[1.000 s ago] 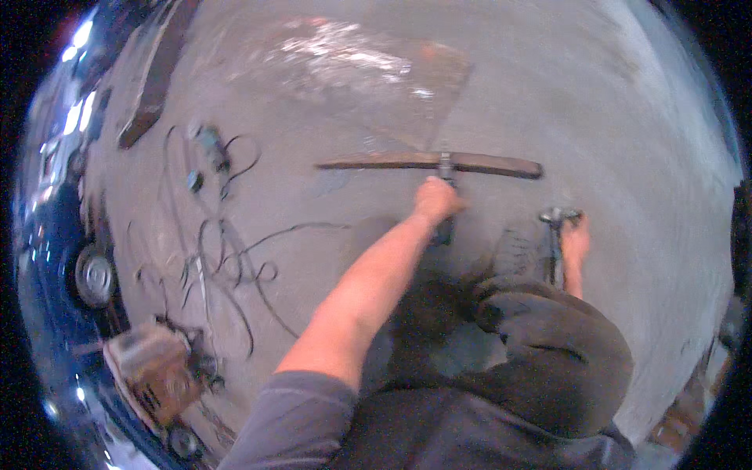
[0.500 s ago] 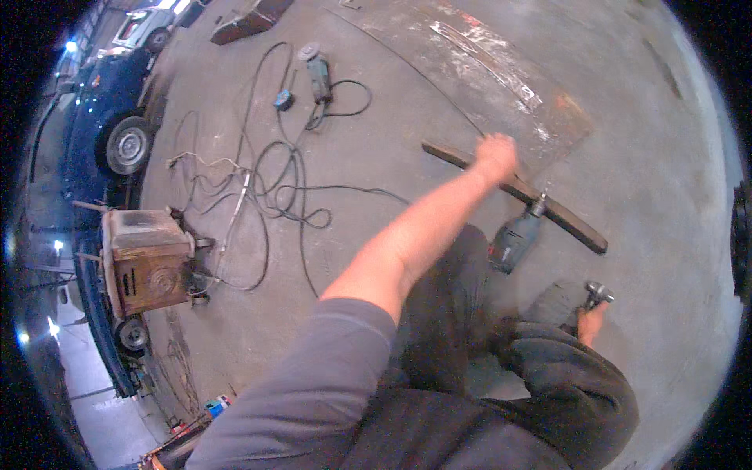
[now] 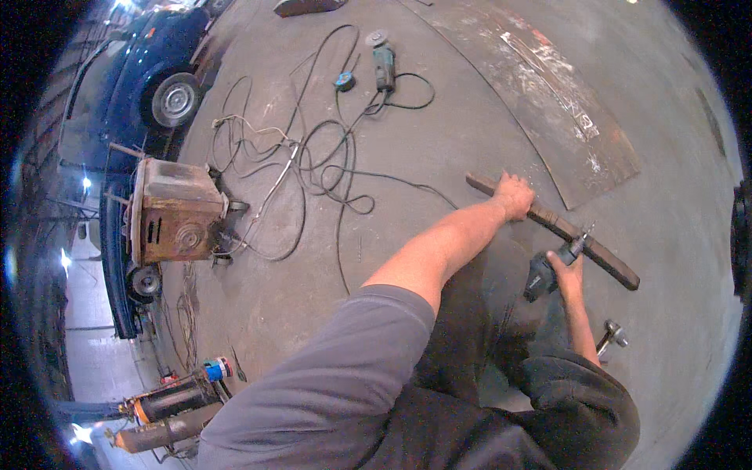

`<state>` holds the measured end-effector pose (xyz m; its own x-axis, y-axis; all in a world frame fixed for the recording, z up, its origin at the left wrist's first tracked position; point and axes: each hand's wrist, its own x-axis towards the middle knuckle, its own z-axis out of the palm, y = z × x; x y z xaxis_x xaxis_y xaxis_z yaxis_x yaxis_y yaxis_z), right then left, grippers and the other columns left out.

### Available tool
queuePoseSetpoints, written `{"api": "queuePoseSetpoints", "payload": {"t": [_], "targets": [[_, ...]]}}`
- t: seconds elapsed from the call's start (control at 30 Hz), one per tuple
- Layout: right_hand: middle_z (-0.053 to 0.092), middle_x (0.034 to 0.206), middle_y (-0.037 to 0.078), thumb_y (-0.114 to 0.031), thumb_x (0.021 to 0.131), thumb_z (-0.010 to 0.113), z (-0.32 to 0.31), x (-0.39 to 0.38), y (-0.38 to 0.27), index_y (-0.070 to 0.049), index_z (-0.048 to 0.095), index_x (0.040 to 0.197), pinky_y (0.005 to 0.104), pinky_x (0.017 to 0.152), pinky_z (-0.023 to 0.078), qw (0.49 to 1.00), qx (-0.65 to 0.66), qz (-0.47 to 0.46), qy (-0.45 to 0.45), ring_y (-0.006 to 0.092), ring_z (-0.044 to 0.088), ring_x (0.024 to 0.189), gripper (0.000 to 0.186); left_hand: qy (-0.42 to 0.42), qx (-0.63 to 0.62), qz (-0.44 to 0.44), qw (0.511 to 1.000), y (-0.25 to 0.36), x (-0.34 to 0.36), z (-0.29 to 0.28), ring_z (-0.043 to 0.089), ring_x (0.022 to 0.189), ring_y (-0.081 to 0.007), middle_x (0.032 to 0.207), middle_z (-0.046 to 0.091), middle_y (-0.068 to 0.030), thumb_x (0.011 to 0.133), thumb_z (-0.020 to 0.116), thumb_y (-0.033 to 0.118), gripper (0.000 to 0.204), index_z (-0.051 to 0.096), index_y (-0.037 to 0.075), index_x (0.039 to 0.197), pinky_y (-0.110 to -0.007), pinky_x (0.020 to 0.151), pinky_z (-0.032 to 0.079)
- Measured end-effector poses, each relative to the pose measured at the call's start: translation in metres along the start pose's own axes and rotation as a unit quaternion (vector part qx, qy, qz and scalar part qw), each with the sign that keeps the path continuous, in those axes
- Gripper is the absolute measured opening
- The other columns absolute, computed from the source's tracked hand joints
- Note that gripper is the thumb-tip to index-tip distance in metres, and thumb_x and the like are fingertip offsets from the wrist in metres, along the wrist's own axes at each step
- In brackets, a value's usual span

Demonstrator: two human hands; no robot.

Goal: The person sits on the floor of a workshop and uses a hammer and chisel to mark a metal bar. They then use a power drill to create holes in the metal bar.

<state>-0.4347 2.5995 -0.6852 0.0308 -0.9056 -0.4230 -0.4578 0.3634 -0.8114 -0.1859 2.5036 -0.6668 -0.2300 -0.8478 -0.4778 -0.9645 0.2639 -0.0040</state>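
Currently, left hand (image 3: 513, 196) on the left part of a long, narrow brown bar (image 3: 609, 261), laid slantwise on the grey floor (image 3: 290, 309). Left grip against the bar; whether closed round it, cannot tell. Right hand (image 3: 569, 272): grip narrow, holding a dark grey-green power drill (image 3: 539, 280) by the body, front end pointing at the bar's right half; contact unclear. Just beside right forearm, a tool with a silvery metal head (image 3: 616, 333). Past the bar, a flat, rust-brown, white-streaked sheet (image 3: 615, 157). Farther left, a green angle grinder (image 3: 384, 66) near loops of dark cable (image 3: 304, 211).
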Motion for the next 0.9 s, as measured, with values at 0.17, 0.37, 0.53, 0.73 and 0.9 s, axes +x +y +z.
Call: {"api": "queuePoseSetpoints", "payload": {"t": [0.17,0.37,0.53,0.73,0.9], "targets": [[0.063,0.114,0.015,-0.031,0.077,0.083,0.001,-0.006,0.004,-0.001,0.046,0.142,0.0414,0.091,0.052,0.993,0.110,0.014,-0.035,0.0282,0.064,0.100,0.081,0.025,-0.086,0.004,0.996,-0.019,-0.033,-0.024,0.056,0.127,-0.0353,0.129,0.064,-0.0136,0.083,0.072,0.035,0.044,0.069,0.018,0.123,-0.062,0.111,0.037],[0.057,0.102,0.006,-0.018,0.081,0.076,-0.030,-0.059,-0.035,-0.004,0.046,0.137,0.0361,0.080,0.053,0.956,0.266,0.085,-0.092,0.0199,0.060,0.090,0.065,0.118,-0.204,-0.135,0.962,-0.073,-0.132,-0.012,0.057,0.123,-0.0363,0.127,0.065,-0.0122,0.082,0.073,0.036,0.043,0.069,0.014,0.118,-0.062,0.101,0.043],[0.057,0.101,0.007,-0.022,0.082,0.077,-0.041,-0.049,-0.020,-0.003,0.045,0.137,0.0368,0.079,0.053,0.967,0.241,0.058,-0.064,0.0209,0.061,0.089,0.067,0.197,-0.381,-0.311,0.848,-0.130,-0.267,0.020,0.065,0.114,-0.0351,0.122,0.070,-0.0184,0.080,0.078,0.042,0.062,0.066,0.002,0.127,-0.043,0.098,0.050],[0.063,0.125,0.022,-0.031,0.075,0.087,-0.028,-0.045,-0.016,0.006,0.038,0.147,0.0432,0.091,0.054,0.987,0.118,0.102,-0.041,0.0329,0.065,0.107,0.095,0.315,-0.521,-0.524,0.596,-0.118,-0.430,0.126,0.066,0.107,-0.0279,0.119,0.070,-0.0189,0.087,0.076,0.024,0.050,0.064,-0.005,0.126,-0.039,0.095,0.050],[0.063,0.130,0.022,-0.039,0.069,0.090,-0.036,-0.065,-0.033,0.007,0.039,0.147,0.0421,0.099,0.051,0.993,0.001,0.091,-0.070,0.0323,0.063,0.115,0.104,0.293,-0.614,-0.615,0.398,-0.075,-0.539,0.227,0.067,0.103,-0.0273,0.115,0.071,-0.0157,0.089,0.074,0.017,0.047,0.062,-0.005,0.129,-0.040,0.091,0.053]]}}
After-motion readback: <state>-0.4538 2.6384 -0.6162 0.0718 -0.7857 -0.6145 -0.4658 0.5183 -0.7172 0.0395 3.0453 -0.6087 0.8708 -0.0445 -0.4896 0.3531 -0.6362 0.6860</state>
